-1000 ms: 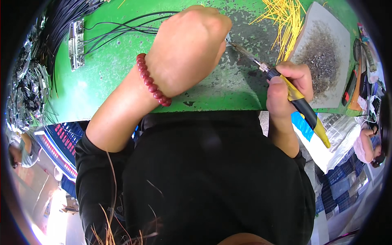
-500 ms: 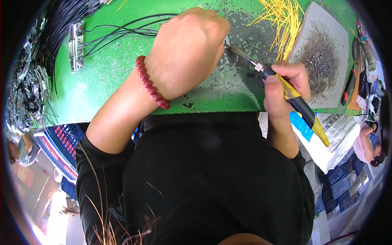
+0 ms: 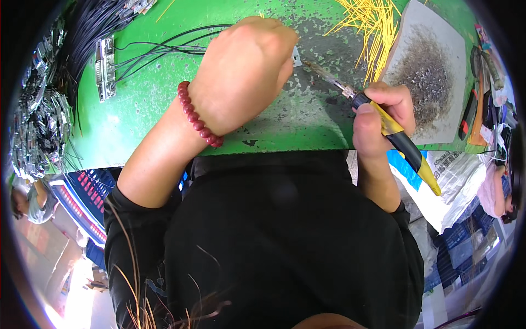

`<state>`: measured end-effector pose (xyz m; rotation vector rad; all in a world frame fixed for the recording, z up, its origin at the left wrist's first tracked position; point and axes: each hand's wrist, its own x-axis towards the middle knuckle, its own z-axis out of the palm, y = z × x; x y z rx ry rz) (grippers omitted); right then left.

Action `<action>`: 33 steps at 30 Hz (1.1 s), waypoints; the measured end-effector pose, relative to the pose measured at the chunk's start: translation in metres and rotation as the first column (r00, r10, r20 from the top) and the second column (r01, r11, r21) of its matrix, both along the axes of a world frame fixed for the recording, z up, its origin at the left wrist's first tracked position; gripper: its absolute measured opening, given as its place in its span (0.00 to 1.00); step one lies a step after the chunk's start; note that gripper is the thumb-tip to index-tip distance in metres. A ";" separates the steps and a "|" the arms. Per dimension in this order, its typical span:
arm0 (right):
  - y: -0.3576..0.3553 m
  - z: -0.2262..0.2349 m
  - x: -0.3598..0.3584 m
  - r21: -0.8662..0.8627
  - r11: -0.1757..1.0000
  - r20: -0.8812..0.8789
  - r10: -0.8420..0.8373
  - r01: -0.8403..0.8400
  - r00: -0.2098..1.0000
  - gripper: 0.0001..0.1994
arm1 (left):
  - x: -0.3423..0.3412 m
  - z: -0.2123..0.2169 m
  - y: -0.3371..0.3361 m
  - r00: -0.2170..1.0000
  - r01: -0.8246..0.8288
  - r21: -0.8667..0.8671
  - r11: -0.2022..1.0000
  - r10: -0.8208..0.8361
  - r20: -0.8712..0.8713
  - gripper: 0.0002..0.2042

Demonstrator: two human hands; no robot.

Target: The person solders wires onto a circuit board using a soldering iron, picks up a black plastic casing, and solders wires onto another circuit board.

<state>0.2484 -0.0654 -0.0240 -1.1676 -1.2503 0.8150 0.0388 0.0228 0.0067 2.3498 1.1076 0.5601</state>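
My left hand point(image 3: 249, 71), with a red bead bracelet on its wrist, is closed, knuckles up, over the green bench. A small silvery metal piece point(image 3: 296, 56) sticks out at its fingers, most of it hidden by the hand. Thin black wires point(image 3: 164, 48) run from under this hand to a silvery metal strip point(image 3: 104, 68) at the left. In my right hand point(image 3: 381, 118) is a yellow and black soldering iron point(image 3: 392, 125), gripped by its handle. Its dark tip points up and left, a short gap from the metal piece.
Yellow wires point(image 3: 378, 33) lie scattered at the back right, beside a grey board point(image 3: 402, 60) covered with dark crumbs. Bundled black wires point(image 3: 90, 33) and heaped shiny metal parts point(image 3: 41, 120) fill the left side. Hand tools point(image 3: 476, 109) lie at the right edge.
My left hand has shifted a little left with the metal piece, which shows more now. The iron's tip, earlier at the piece, is apart from it; my right hand has barely moved.
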 end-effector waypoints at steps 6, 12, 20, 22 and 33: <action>0.001 0.000 0.001 0.023 1.000 0.025 0.002 -0.002 1.000 0.13 | -0.004 -0.002 -0.001 1.000 0.016 0.006 1.000 -0.016 0.013 0.04; 0.000 0.000 0.001 0.013 1.000 0.016 0.014 -0.014 1.000 0.13 | -0.008 -0.003 -0.006 0.992 0.005 0.016 1.000 -0.007 0.123 0.04; 0.002 0.000 0.000 0.002 1.000 0.031 0.008 -0.008 0.999 0.13 | 0.001 0.007 0.001 0.988 0.024 0.015 1.000 -0.022 -0.155 0.04; 0.003 0.001 -0.001 -0.004 1.000 0.037 0.004 -0.004 0.999 0.13 | 0.000 0.009 0.004 0.984 0.042 0.010 0.999 -0.040 -0.174 0.04; 0.001 0.002 -0.001 -0.022 1.000 0.052 0.006 -0.005 0.999 0.13 | -0.003 0.007 -0.002 0.997 -0.032 -0.079 0.996 0.026 -0.071 0.02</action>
